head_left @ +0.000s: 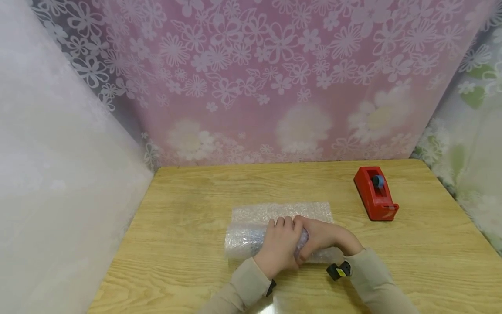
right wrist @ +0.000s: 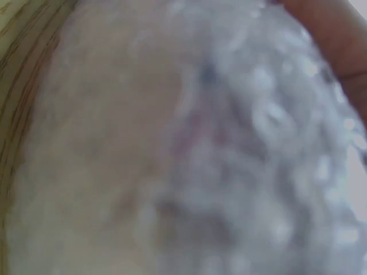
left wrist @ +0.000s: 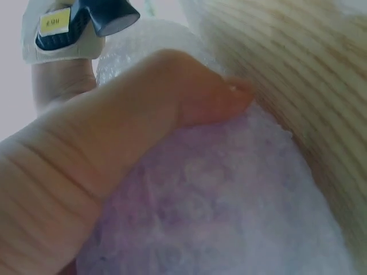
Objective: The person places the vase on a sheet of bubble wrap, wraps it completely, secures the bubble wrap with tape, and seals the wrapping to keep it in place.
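A: Quick q, where's the bundle [head_left: 246, 240]?
B: Near edge of the desk [head_left: 184, 205], more or less mid, lying on its side in bubble wrap [head_left: 255, 213]. Flat part of the sheet sits just behind it. Something bluish-purple shows thru; can't ID it.
A: Hands?
B: Left hand [head_left: 277, 247] is bent over the top, gripping. Right hand [head_left: 319, 235] has the right end b/w thumb & fingers. Right wrist view's too blurry for finger detail.
A: Main risk?
B: Wrap springing loose, imo. No tape visible on it, so prob only the grip keeps it snug. If either hand lets go too soon, it could uncurl.
A: Anything else?
B: Yeah, both hands are bunched twd the right, left end has no hand on it. Uneven pressure cd skew the roll or leave that end slack. Squeeze too hard & bubbles may pop, i.e. less padding.
A: And the tape dispenser [head_left: 375, 196]?
B: Far right, well apart from the bundle. Reaching for it means freeing a hand, so a one-handed hold might slip or let the bundle roll.
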Tool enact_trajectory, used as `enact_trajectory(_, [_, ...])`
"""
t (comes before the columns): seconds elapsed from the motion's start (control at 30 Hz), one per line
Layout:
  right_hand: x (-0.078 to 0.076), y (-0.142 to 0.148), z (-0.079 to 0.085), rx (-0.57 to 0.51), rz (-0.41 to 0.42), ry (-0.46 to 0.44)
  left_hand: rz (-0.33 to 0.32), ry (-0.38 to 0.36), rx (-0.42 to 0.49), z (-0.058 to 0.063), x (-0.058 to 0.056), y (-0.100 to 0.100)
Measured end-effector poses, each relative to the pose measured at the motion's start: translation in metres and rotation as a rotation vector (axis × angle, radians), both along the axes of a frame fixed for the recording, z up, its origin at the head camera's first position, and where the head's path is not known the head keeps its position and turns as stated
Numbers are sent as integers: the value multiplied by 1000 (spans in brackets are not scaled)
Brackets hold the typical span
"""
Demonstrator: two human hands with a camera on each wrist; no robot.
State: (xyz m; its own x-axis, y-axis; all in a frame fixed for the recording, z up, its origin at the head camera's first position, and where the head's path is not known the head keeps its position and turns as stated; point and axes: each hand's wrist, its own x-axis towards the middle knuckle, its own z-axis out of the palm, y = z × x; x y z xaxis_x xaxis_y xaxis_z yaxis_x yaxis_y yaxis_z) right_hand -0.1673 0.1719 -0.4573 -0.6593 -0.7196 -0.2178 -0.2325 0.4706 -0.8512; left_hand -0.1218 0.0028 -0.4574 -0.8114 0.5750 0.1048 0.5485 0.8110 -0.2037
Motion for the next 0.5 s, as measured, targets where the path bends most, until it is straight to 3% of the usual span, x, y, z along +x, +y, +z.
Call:
enact_trajectory(0.13, [1, -2, 2, -33, 7, 33, -2, -22, 2, 1, -1, 0])
enact_trajectory(0.23, [6, -1, 4, 17, -29, 86, 2, -49, 7, 2, -1, 1])
enact_trajectory(0.5, [29, -11, 20, 249, -226, 445, 38, -96, 1, 6, -5, 2])
